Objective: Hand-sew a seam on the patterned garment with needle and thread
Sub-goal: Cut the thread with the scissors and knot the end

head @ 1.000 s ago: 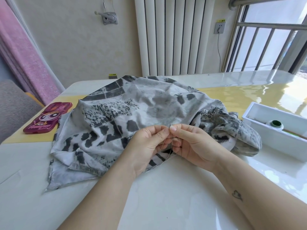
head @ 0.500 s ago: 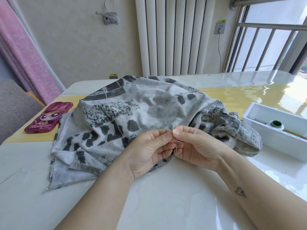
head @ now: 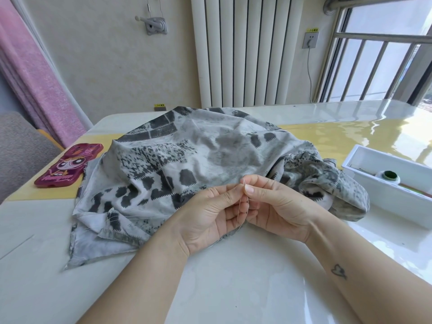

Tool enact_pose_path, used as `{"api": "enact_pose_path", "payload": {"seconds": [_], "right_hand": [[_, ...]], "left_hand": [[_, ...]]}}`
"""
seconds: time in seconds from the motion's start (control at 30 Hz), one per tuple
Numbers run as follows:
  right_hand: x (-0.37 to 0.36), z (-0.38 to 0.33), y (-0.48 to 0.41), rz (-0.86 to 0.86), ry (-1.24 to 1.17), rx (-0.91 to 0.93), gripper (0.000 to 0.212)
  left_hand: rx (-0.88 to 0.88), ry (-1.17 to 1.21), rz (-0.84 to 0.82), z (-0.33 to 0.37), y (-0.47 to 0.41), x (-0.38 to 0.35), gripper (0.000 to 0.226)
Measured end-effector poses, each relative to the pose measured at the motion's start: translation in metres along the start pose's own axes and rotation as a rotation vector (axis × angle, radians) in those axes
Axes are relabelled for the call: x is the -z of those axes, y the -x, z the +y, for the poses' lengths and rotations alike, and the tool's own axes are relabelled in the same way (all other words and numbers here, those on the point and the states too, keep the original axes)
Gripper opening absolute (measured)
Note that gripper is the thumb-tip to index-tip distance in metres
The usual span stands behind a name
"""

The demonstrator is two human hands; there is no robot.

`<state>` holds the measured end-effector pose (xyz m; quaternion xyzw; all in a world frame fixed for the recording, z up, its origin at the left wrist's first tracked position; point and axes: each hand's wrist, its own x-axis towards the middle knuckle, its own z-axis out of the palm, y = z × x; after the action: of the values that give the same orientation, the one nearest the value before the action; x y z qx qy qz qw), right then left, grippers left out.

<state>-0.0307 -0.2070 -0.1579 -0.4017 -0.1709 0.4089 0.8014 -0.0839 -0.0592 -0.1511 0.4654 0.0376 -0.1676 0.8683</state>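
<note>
Right hand (head: 280, 206): thumb and forefinger pinch the needle (head: 243, 182), whose tip pokes up just above the thumbnail; the other fingers are curled under. Left hand (head: 210, 218): palm turned inward, fingers half curled, thumb and forefinger tips pressed against the right fingertips at the needle. Cannot tell whether the left hand pinches the needle, the thread or only touches. Thread (head: 240, 206) hangs in a thin loop in the gap between the two palms and runs down toward the fabric edge under the left wrist. Both hands hover over the near edge of the garment (head: 187, 164), which lies crumpled in a heap mid-table (head: 233, 288), grey patchwork print, loose corner at the near left.

Phone case (head: 67, 166) lies left of the garment, touching its edge. White tray (head: 385, 195) sits to the right, near the garment, with a green-topped spool (head: 389, 176) inside.

Versus 1.0 s ago: the pinch point sits slightly lower and nearer the person, the hands are closer together, and the thread loop between them is narrower. Garment, case and tray are unmoved.
</note>
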Motion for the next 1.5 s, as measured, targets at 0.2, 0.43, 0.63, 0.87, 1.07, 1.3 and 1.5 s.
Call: {"api": "enact_pose_path", "payload": {"seconds": [0.2,0.43,0.63,0.87,1.07,1.3,1.5], "right_hand": [[0.003,-0.001,-0.001,0.018,0.050,-0.021,0.036],[0.003,-0.002,0.002,-0.043,0.114,-0.014,0.030],[0.003,-0.002,0.002,-0.043,0.183,0.000,0.027],[-0.006,-0.006,0.005,0.141,0.234,0.037,0.012],[-0.035,-0.044,0.008,0.298,0.382,0.218,0.004],[-0.089,-0.108,0.011,0.256,-0.077,0.444,0.011],[-0.111,-0.112,0.011,0.638,0.448,0.683,0.007]], "left_hand": [[0.049,0.030,-0.059,0.000,0.000,0.004,0.018],[0.132,0.030,-0.162,0.001,0.002,0.010,0.053],[0.145,0.047,-0.160,0.001,0.004,0.010,0.043],[0.016,-0.119,-0.050,0.003,0.004,0.007,0.027],[-0.319,-0.541,0.052,0.020,0.016,-0.024,0.035],[-0.527,-0.695,0.335,0.063,0.032,-0.030,0.025],[-0.555,-0.625,0.491,0.092,0.063,-0.015,0.027]]}}
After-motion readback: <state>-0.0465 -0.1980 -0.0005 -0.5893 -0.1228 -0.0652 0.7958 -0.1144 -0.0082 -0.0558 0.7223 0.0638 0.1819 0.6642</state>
